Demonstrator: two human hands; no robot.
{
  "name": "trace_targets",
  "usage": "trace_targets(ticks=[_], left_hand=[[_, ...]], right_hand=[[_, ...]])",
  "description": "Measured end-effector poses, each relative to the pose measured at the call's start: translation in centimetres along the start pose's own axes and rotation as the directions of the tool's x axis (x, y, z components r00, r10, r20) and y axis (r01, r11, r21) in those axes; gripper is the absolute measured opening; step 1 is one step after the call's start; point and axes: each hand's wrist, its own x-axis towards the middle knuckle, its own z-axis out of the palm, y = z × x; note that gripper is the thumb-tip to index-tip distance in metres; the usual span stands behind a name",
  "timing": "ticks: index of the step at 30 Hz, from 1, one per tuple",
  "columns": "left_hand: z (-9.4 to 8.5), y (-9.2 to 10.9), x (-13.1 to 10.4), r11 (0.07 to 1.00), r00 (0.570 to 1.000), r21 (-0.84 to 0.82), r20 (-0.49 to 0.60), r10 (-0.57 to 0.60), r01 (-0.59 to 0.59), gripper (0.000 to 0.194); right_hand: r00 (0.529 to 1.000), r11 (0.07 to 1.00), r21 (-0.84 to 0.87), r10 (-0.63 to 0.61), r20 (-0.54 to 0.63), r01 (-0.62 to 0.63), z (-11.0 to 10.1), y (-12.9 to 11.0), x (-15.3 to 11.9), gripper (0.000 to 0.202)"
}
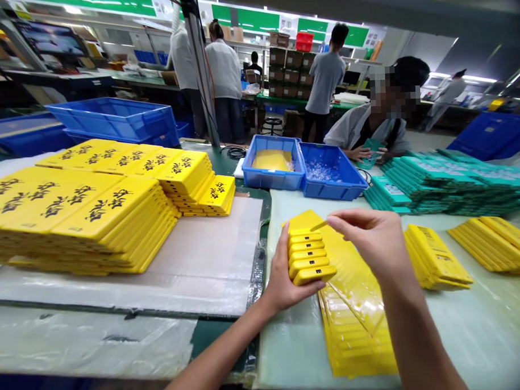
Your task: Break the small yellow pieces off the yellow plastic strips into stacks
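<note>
My left hand (284,274) is wrapped round a short stack of flat yellow cases (311,254), held tilted with their narrow ends facing me. Each of those ends has a small black port. Between the thumb and fingers of my right hand (366,237) is a thin yellow strip (319,226), its far end at the top case of the stack. Below both hands lie yellow sheets (359,339) marked with rows of strips, the upper one glossy and partly hidden by my hands.
Large stacks of yellow cases with black lettering (111,214) stand at left. Blue bins (273,181) sit at the back, one holding clear scraps. More yellow cases (437,257) and teal stacks (451,180) lie at right. Across the table a co-worker (355,126) handles a teal piece.
</note>
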Motion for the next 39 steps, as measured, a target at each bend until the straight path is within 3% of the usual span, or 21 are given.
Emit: trace_targets(ticks=[6, 19, 26, 32, 39], left_hand=[[0.0, 0.0, 0.2, 0.999, 1.0, 0.043, 0.006, 0.002, -0.002, 0.13], [-0.1, -0.3, -0.1, 0.998, 0.999, 0.054, 0.028, -0.04, 0.038, 0.125], [0.0, -0.8, -0.2, 0.994, 0.993, 0.02, 0.047, -0.107, 0.106, 0.129], [-0.1, -0.6, -0.2, 0.995, 0.995, 0.056, 0.049, -0.087, 0.084, 0.127], [-0.1, -0.5, -0.2, 0.995, 0.996, 0.065, 0.041, -0.076, 0.073, 0.126]], right_hand=[[0.995, 0.996, 0.036, 0.087, -0.042, -0.085, 2.6, 0.2, -1.7, 0.019], [0.977, 0.981, 0.062, 0.191, -0.094, -0.186, 4.0, 0.5, -2.5, 0.019], [0.984, 0.986, -0.034, 0.16, -0.079, -0.163, 4.2, 0.6, -2.6, 0.013], [0.996, 0.996, -0.053, 0.073, -0.058, -0.076, 4.0, 0.2, -2.3, 0.013], [0.995, 0.993, -0.067, 0.095, -0.011, -0.095, 3.9, 0.5, -2.2, 0.011]])
